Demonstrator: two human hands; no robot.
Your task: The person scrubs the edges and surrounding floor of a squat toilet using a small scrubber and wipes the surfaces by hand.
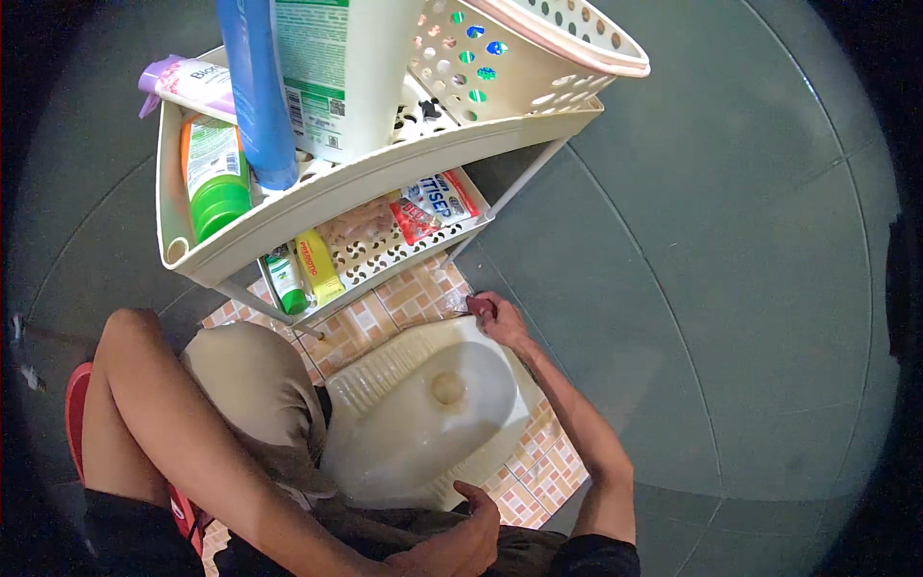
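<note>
My right hand (500, 322) reaches to the far right corner of a white squat toilet (385, 452). It is closed around a small dark red object (481, 305), mostly covered by my fingers, beside something pale and translucent on the tiles. I cannot make out its kind. At the lower edge, my left hand (461, 539) rests on the dark clothing over my lap, the thumb stretched apart from the fingers. Nothing shows in it, and the other fingers are partly hidden. My bent left elbow sticks out past my khaki-covered knee (245, 375).
Just beyond the toilet stands a cream shelf rack (365, 173) with bottles, tubes and packets. A blue bottle (255, 96), a large white bottle (365, 87) and a perforated basket (538, 67) are on top. Brown patterned tiles (538, 462) surround the toilet; a dark grey surface (711, 240) lies right.
</note>
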